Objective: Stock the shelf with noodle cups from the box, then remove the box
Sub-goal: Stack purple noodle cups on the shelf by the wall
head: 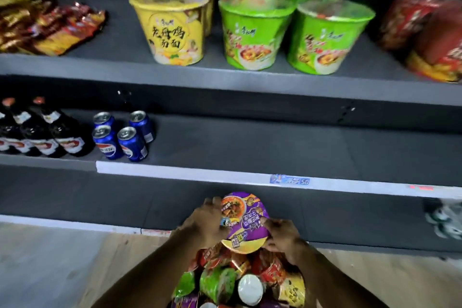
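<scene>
Both my hands hold a purple noodle cup (246, 220), lid facing me, low in front of the shelves. My left hand (206, 222) grips its left side and my right hand (281, 236) grips its right side. Right below it lies a heap of several noodle cups (237, 280) in red, green, purple and yellow; the box around them is hidden. On the upper shelf (175, 75) stand two yellow cups (172, 29) and several green cups (287, 32), some stacked.
The middle shelf (275, 150) carries dark bottles (37, 132) and blue soda cans (122, 135) at its left. Snack packets (45, 22) lie at the upper left, red packs (430, 35) at the upper right. A wooden floor (62, 265) lies below the bottom shelf.
</scene>
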